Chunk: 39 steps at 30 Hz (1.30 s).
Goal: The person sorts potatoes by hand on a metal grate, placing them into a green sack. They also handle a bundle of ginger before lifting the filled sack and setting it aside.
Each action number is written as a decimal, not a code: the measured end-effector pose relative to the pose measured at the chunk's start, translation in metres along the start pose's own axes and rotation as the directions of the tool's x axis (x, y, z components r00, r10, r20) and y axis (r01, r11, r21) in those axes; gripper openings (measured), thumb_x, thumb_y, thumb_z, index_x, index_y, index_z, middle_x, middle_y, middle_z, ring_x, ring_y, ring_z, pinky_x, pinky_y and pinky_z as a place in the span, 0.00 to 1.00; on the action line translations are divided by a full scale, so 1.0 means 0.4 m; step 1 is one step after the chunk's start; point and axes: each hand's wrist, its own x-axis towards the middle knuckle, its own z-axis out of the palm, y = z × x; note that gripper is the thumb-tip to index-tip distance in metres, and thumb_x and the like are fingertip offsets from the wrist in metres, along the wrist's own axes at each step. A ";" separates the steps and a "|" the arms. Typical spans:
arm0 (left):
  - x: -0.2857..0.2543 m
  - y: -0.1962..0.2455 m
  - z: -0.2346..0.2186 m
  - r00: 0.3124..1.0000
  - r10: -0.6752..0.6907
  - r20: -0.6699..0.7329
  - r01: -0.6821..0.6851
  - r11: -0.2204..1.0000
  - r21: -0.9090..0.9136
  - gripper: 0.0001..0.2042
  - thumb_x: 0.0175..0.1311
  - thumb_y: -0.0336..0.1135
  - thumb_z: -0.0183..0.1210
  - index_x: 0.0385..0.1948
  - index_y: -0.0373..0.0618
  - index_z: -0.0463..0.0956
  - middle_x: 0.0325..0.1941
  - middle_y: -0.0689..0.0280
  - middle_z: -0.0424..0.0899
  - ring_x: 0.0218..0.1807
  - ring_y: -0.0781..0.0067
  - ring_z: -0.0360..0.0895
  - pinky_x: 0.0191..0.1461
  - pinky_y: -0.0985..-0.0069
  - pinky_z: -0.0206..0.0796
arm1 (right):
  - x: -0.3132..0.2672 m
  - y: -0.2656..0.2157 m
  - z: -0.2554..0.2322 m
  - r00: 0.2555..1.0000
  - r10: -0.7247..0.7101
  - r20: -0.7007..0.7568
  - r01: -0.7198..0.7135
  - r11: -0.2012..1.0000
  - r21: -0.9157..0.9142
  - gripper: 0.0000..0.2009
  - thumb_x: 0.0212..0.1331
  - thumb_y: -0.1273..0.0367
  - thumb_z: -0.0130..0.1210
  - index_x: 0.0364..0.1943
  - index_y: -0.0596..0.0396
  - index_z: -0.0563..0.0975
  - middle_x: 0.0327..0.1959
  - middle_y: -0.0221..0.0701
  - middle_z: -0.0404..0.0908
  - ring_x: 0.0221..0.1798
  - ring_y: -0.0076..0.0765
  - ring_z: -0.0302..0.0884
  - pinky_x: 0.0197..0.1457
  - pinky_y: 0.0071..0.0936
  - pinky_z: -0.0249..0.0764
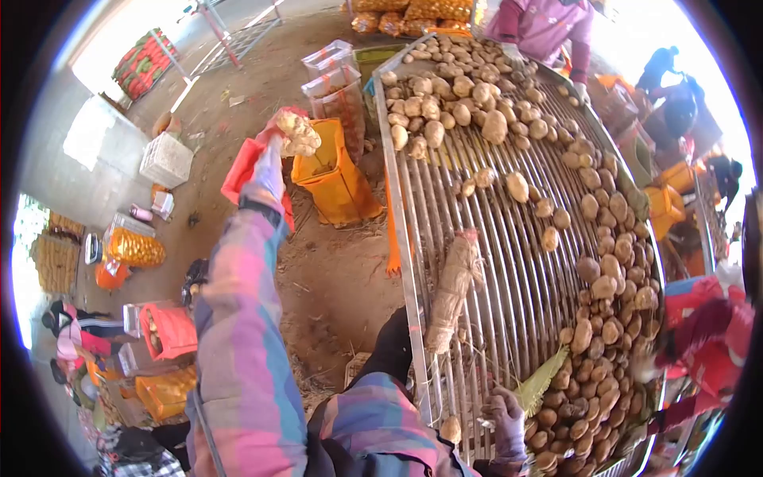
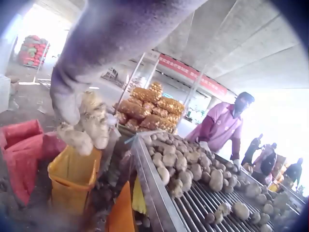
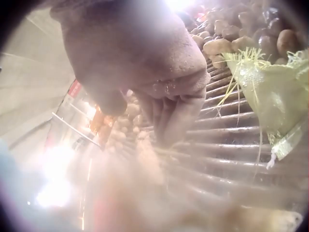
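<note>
At the end of my outstretched left arm, my gloved left hand (image 2: 66, 94) grips a few knobbly potatoes (image 1: 299, 133). They hang over an open orange bag (image 1: 332, 179), beside a red bag (image 1: 238, 171). My gloved right hand (image 1: 505, 417) is low over the metal roller bars (image 1: 493, 278), its fingers loosely curled with nothing visible in them. Close by it lies a frayed yellow-green piece of woven sack (image 1: 544, 381). A rolled-up, dirt-brown sack (image 1: 453, 294) lies across the bars nearer the left rail.
Potatoes (image 1: 604, 278) are heaped along the far right side and top of the roller table. A person in pink (image 1: 548, 32) works at its far end, another in red (image 1: 715, 342) on the right. Filled net sacks (image 1: 338, 83) stand beyond the orange bag.
</note>
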 end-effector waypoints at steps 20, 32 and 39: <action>-0.871 -0.262 0.642 0.276 -0.084 0.957 0.103 0.993 0.057 0.11 0.63 0.33 0.57 0.44 0.42 0.75 0.39 0.69 0.79 0.38 0.81 0.74 0.40 0.87 0.68 | -0.315 0.330 -0.454 0.424 -0.268 -0.865 -0.302 0.858 -0.415 0.14 0.56 0.62 0.55 0.44 0.52 0.75 0.41 0.42 0.76 0.44 0.51 0.74 0.46 0.41 0.71; -1.420 -0.269 0.797 -0.558 0.043 0.828 -0.823 0.101 -0.560 0.29 0.50 0.51 0.58 0.54 0.46 0.68 0.47 0.58 0.74 0.55 0.58 0.67 0.65 0.58 0.48 | -0.386 0.434 -0.582 0.607 -0.170 -0.777 -0.610 0.527 -0.592 0.12 0.55 0.56 0.51 0.30 0.47 0.79 0.37 0.32 0.78 0.46 0.42 0.74 0.47 0.43 0.69; -1.413 -0.271 0.795 -0.568 -0.044 0.822 -0.823 0.067 -0.565 0.23 0.53 0.48 0.56 0.50 0.51 0.71 0.33 0.61 0.78 0.44 0.58 0.74 0.65 0.57 0.49 | -0.316 0.303 -0.653 0.294 -0.331 -0.897 -0.304 0.857 -0.416 0.12 0.55 0.57 0.51 0.36 0.48 0.77 0.34 0.37 0.78 0.43 0.47 0.75 0.45 0.45 0.71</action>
